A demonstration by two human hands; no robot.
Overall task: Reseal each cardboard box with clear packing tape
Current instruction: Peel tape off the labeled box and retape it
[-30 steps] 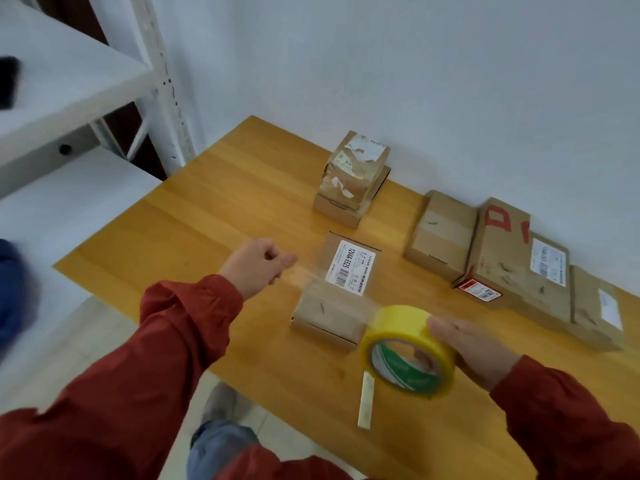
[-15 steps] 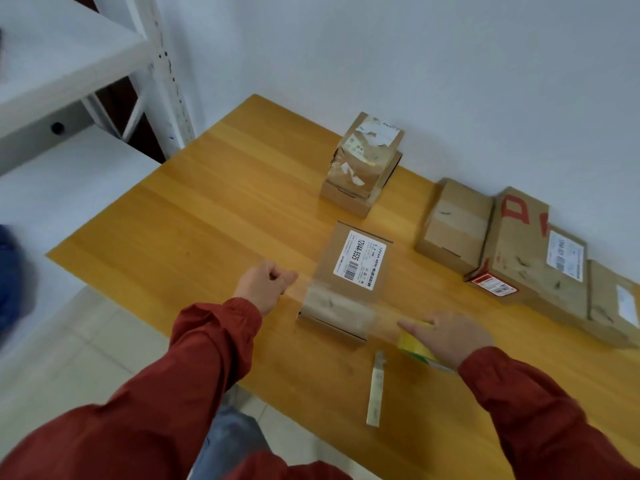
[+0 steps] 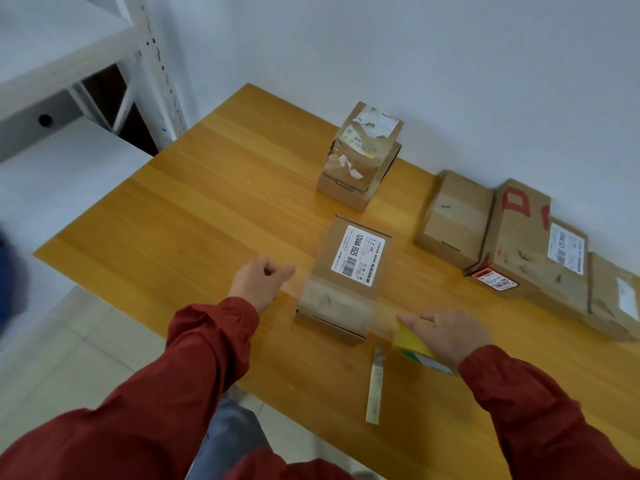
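Bright, soft, even light fills the scene; shadows beside the boxes (image 3: 453, 216) are faint. The table (image 3: 207, 220) carries a mild sheen, the stretched tape (image 3: 336, 303) a pale haze. The edges bend and blur: the shelf (image 3: 52, 64) curves and the blue shape (image 3: 10, 282) is smeared.

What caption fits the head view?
The left hand and right hand, holding the yellow roll, stretch clear tape over the labelled box; more boxes line the wall.

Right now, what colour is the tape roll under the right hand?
The tape roll is yellow, with some green at its side; head view.
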